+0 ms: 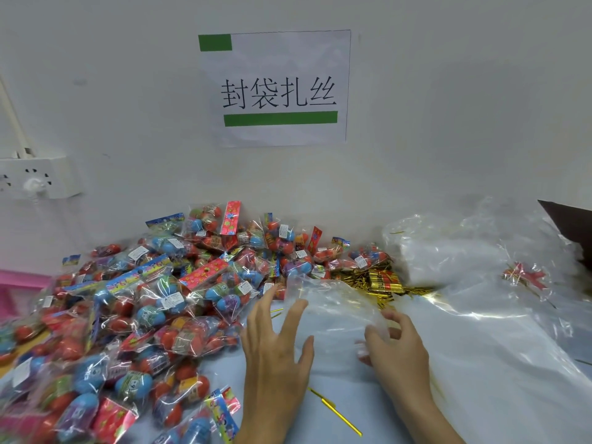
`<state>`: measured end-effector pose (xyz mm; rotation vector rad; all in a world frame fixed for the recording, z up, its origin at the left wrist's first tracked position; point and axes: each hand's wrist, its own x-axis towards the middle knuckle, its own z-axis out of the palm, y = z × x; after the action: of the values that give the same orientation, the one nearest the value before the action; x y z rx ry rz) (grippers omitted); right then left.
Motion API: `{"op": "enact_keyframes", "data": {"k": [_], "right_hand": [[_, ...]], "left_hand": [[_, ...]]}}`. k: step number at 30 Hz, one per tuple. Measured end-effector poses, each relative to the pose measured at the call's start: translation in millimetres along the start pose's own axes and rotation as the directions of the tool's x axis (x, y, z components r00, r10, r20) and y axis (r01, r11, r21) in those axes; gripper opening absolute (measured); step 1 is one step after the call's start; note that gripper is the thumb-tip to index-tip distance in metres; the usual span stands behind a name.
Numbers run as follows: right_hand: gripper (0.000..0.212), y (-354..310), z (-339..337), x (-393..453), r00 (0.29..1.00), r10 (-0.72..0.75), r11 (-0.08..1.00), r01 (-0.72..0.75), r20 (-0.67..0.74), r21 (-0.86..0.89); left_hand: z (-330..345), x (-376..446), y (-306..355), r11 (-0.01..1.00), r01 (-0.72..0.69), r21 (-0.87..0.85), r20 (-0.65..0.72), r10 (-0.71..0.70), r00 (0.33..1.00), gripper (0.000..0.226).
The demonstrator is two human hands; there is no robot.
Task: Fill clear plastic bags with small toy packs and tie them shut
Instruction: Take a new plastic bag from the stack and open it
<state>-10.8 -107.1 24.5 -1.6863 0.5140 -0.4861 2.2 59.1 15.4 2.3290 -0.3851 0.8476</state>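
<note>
Your left hand [275, 344] lies spread and released on the clear bag [333, 302]; right hand [395, 344] pinches its film, fingertips blurred. Toy packs [134, 315] run off-frame left.

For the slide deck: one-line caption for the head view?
Both hands, left and right, handle an empty clear plastic bag beside a heap of colourful toy packs and gold twist ties.
</note>
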Motion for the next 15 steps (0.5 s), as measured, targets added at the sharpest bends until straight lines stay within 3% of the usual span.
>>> {"op": "enact_keyframes", "data": {"k": [4,9,11,15], "right_hand": [[0.042,3.3,0.4,0.8,0.994,-0.053,0.981,0.070,0.099,-0.182],[0.065,5.2,1.6,-2.7,0.957,-0.269,0.812,0.285,0.107,-0.509],[0.069,4.3,2.2,-5.0,0.917,-0.380,0.769,0.386,0.121,-0.510],[0.065,3.9,5.4,-12.5,0.820,-0.532,0.679,0.562,0.212,-0.472]], "left_hand": [[5.2,-3.2,-4.9,0.999,0.028,0.022,0.172,-0.031,0.985,0.031],[6.4,-5.5,-9.7,0.987,0.119,0.108,0.325,-0.148,0.934,0.035],[3.2,-3.5,-6.7,0.987,0.123,0.108,0.298,-0.150,0.943,0.036],[-13.0,7.6,3.9,0.978,0.168,0.124,0.102,-0.181,0.978,0.040]]}}
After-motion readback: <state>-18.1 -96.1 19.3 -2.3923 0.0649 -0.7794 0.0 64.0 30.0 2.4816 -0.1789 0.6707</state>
